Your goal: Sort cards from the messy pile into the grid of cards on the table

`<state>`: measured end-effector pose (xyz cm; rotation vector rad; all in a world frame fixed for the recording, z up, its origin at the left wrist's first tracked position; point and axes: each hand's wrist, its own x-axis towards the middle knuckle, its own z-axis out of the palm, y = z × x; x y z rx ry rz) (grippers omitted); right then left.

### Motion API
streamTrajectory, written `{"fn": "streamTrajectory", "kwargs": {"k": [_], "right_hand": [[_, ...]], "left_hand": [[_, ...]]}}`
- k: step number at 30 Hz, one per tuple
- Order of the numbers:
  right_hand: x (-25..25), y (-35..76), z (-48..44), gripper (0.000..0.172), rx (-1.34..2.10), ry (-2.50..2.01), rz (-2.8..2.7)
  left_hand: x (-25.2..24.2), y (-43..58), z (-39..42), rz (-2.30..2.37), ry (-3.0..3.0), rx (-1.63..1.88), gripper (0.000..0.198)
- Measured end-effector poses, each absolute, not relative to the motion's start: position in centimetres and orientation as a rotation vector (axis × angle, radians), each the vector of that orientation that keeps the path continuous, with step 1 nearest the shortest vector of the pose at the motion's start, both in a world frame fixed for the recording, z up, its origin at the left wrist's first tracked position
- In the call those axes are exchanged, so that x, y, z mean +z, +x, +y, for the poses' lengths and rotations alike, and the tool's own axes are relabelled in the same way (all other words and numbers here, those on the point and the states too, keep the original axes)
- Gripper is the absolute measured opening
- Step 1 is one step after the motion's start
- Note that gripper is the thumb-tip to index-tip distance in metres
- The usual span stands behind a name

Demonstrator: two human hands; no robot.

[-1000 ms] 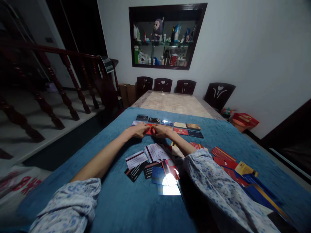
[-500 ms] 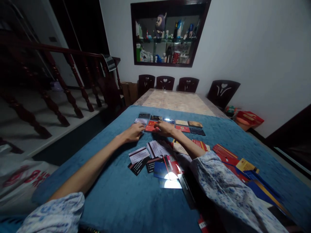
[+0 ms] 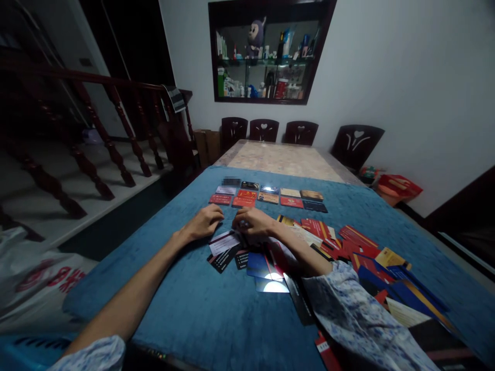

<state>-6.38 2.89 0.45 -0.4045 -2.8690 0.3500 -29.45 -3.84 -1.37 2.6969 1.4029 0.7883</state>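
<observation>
My left hand [image 3: 204,221] rests on the blue cloth [image 3: 170,309], just below a red card [image 3: 220,199], its fingers curled with nothing visible in them. To its right, my right hand [image 3: 253,221] bends over the loose cards, fingers curled down around something I cannot make out. Neat rows of cards lie beyond both hands, among them a red card [image 3: 244,198], an orange card [image 3: 268,197] and a dark card [image 3: 314,206]. Nearer me are a white striped card [image 3: 224,242], a black card [image 3: 223,258] and a blue card [image 3: 258,265], partly overlapping.
More overlapping cards [image 3: 359,239] spread over the right side of the table. Dark chairs [image 3: 300,133] stand at the far end, below a wall cabinet [image 3: 212,51]. A white plastic bag [image 3: 38,283] is at the left, beside the table.
Both hands have drawn back toward me from the card rows, the right one onto the loose cards. The near red and orange cards in the rows are now uncovered.
</observation>
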Motion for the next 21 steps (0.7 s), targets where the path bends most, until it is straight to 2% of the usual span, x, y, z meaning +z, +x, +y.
{"fn": "streamTrajectory", "kwargs": {"k": [6,15,21], "right_hand": [[-0.2,-7.0,1.9,0.030,0.342,-0.190,-2.964],[-0.2,-7.1,1.6,0.034,0.380,-0.193,-2.990],[-0.6,-7.1,2.0,0.033,0.394,-0.192,-2.973]], "left_hand": [[-1.4,-29.3,-4.7,1.410,2.625,0.831,0.021],[-0.7,-28.4,-5.4,1.401,2.549,0.825,0.020],[0.0,-28.5,-6.0,1.341,2.473,0.669,0.018]]}}
